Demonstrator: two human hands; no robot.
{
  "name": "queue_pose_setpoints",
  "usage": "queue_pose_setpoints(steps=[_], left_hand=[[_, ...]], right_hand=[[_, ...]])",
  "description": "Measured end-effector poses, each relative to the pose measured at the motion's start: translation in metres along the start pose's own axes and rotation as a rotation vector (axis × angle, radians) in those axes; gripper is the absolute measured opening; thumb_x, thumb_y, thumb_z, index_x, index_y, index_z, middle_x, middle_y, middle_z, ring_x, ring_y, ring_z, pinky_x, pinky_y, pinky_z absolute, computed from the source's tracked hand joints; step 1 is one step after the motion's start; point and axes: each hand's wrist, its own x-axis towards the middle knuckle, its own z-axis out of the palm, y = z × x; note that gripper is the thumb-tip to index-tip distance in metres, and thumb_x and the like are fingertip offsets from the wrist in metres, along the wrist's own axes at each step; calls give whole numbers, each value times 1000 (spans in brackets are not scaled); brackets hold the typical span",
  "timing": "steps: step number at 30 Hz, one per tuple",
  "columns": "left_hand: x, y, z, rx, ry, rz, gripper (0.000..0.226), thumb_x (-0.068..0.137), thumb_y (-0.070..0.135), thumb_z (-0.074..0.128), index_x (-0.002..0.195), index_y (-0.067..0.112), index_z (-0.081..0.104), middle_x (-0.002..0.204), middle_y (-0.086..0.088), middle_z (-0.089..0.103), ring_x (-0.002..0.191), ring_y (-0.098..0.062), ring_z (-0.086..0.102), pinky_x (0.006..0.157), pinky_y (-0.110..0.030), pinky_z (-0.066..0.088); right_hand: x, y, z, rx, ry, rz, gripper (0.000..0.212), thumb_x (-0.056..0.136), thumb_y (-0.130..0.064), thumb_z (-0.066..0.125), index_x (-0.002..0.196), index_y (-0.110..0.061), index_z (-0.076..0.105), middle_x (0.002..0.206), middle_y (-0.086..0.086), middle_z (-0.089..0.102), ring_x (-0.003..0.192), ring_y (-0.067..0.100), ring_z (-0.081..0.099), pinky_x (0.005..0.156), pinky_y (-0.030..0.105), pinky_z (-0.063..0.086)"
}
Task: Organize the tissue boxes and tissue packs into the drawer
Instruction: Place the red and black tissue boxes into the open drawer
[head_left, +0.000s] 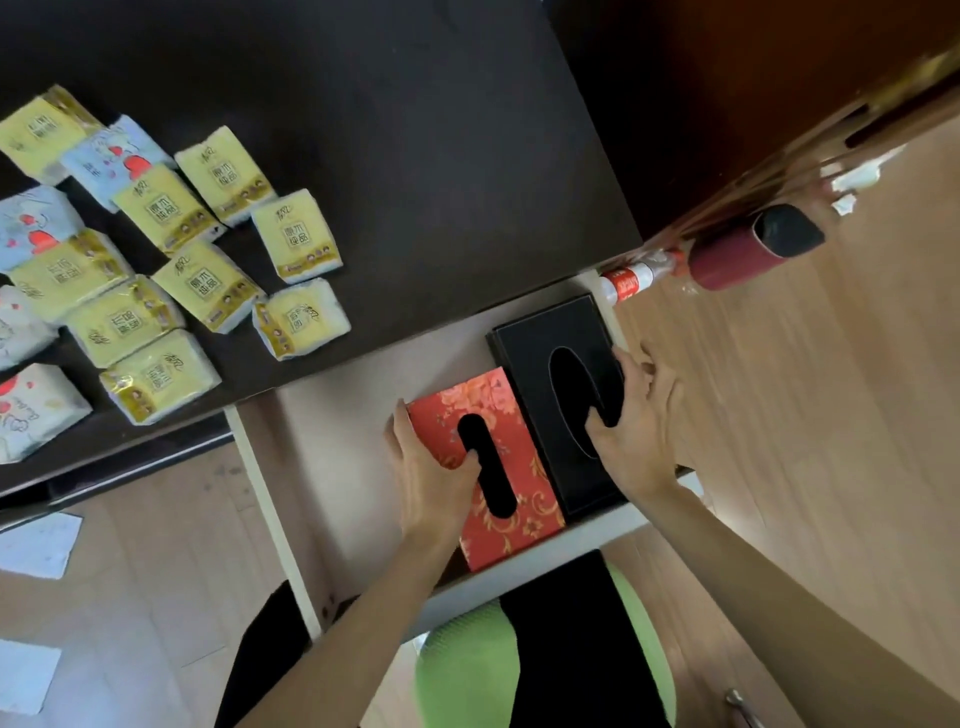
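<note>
A red floral tissue box and a black tissue box lie side by side in the open pale drawer. My left hand grips the red box, with the thumb in its slot. My right hand holds the black box, thumb in its oval opening and fingers on the right side. Several yellow tissue packs and blue-white packs lie spread on the dark desk at the left.
A maroon bottle and a small red-and-white bottle sit by the drawer's far right corner. A green chair seat is below the drawer. Papers lie on the wooden floor at the left.
</note>
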Motion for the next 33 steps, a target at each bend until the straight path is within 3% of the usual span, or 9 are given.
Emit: queue_pose_setpoints(steps=[3,6,9,11,14,17,20,26,33], left_hand=[[15,7,-16,346,-49,335,87,82,34,75,150,26,22,155,3,24,140,-18,28,111,-38,32],[40,22,-29,595,-181,652,61,83,38,69,138,21,46,140,0,48,135,-19,37,111,-45,36],[61,28,-27,767,-276,851,56,82,38,65,134,23,49,127,2,57,117,-19,54,96,-39,47],[70,31,-21,865,-287,949,54,81,37,63,132,22,49,120,3,57,106,-20,57,80,-38,53],[77,42,-12,1031,-210,1051,42,78,32,63,117,20,53,106,3,58,97,-23,60,59,-36,47],[80,46,-8,1139,-120,1085,32,74,35,63,100,22,50,99,4,61,90,-28,63,57,-33,35],[76,39,-5,1185,-87,1043,27,75,40,60,93,24,48,98,4,63,90,-31,63,61,-35,42],[63,30,-3,1155,-13,929,43,83,44,65,119,20,58,104,-9,70,101,-34,63,73,-37,46],[62,25,7,1142,47,864,66,88,43,65,145,16,45,123,-16,65,115,-36,58,85,-36,45]], right_hand=[[24,1,-7,-72,-33,-233,73,81,-31,74,148,-25,46,155,1,37,131,25,41,110,38,39],[65,-11,-19,-190,-137,-567,63,83,-32,74,142,-20,56,152,1,48,131,27,48,107,48,46],[96,-22,-19,-328,-211,-784,65,76,-25,86,136,-13,64,141,8,60,124,29,55,102,35,46],[104,-27,-21,-444,-202,-834,68,75,-30,84,138,-13,64,136,7,63,120,27,58,96,18,28],[108,-29,-13,-441,-187,-847,75,78,-21,83,146,-5,54,142,12,58,128,34,53,103,33,41],[111,-21,-3,-438,-133,-903,76,77,-18,81,146,-3,52,142,11,56,129,34,49,95,47,53],[117,-7,4,-483,-54,-986,75,74,-18,82,142,-3,53,136,10,56,124,32,49,90,49,56],[120,-9,3,-363,-107,-965,72,74,-19,77,141,-7,54,140,8,53,131,31,40,95,46,52],[118,-4,4,-369,-117,-933,80,75,-19,78,149,-12,49,147,3,49,136,26,35,89,46,53]])
